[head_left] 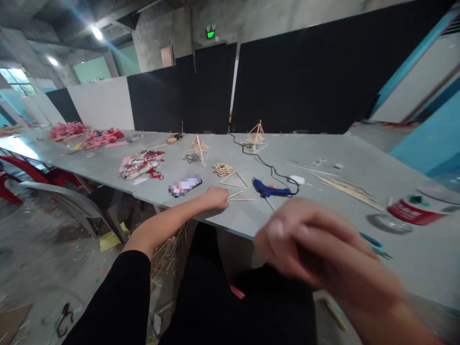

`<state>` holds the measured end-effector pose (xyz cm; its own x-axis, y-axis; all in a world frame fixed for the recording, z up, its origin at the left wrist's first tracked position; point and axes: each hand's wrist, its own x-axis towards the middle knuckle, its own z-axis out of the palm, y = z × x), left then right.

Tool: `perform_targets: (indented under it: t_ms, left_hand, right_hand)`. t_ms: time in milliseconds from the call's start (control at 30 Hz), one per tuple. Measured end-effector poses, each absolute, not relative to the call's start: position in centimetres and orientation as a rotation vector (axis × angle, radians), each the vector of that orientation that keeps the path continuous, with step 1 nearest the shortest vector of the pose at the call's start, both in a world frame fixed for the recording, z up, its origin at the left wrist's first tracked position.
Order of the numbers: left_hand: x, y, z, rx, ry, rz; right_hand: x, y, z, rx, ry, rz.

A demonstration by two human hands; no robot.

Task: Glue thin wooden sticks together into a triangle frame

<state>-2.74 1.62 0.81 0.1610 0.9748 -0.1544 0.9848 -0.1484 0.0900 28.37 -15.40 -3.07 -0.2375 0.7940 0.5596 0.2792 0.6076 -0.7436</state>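
Note:
My left hand (217,197) rests at the table's front edge, its fingers closed on thin wooden sticks (237,194) that spread out to the right in a narrow V. Behind it lie a flat triangle of sticks (235,180) and a small stack of sticks in a star shape (222,169). My right hand (319,244) is raised close to the camera and blurred, with fingers curled together; what they hold, if anything, is hidden. Beyond it a blue hot glue gun (270,189) lies on its side.
Two stick pyramids (197,151) (257,137) stand farther back. A phone (185,185) and bagged craft bits (142,164) lie to the left. On the right are loose sticks (348,190), blue-handled pliers (375,243) and a plastic bottle (419,208). A black cord (264,163) crosses the table.

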Motion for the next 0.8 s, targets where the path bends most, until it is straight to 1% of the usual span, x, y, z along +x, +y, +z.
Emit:
perform_targets:
  t_ms: [133,233,400,567,800]
  left_hand:
    - [-3.9,1.5,0.4,2.298,1.867,-0.092]
    - [-5.4,1.5,0.4,2.342,1.804,-0.108]
    - [-8.2,1.8,0.6,2.396,1.709,-0.117]
    - [-9.2,1.6,-0.4,2.403,1.714,0.026]
    - [-9.6,1.0,-3.8,2.383,1.793,0.349]
  right_hand:
    - [21.3,-3.9,-1.5,-0.887,-1.901,0.49]
    - [19.1,1.0,-3.0,-0.93,-1.913,0.438]
    - [18.7,2.7,-7.2,-0.984,-2.047,0.254]
    - [15.7,4.8,-7.4,-0.836,-2.257,0.125]
    - [14.6,6.7,-9.0,-0.844,-2.334,0.057]
